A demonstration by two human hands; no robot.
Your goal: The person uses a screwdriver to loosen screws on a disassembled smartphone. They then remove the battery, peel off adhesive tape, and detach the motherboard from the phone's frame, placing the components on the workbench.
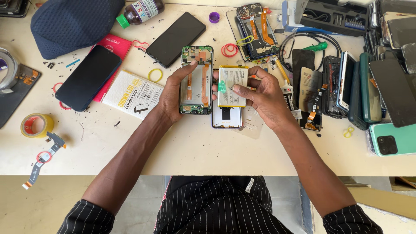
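At the centre of the frame the left hand (173, 93) has its fingers grasping an opened phone frame (196, 80); just right of it, the right hand (264, 93) pinches a flat battery (232, 86) above a phone back cover (226, 116) on the worktop (195, 147).

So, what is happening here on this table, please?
A person is working on an opened phone at a cluttered white table. The left hand holds the opened phone, its circuit board and orange flex cables exposed. The right hand holds a flat white battery beside it, above a back cover lying on the table. Two dark phones lie to the left, and stacked phones fill the right side.
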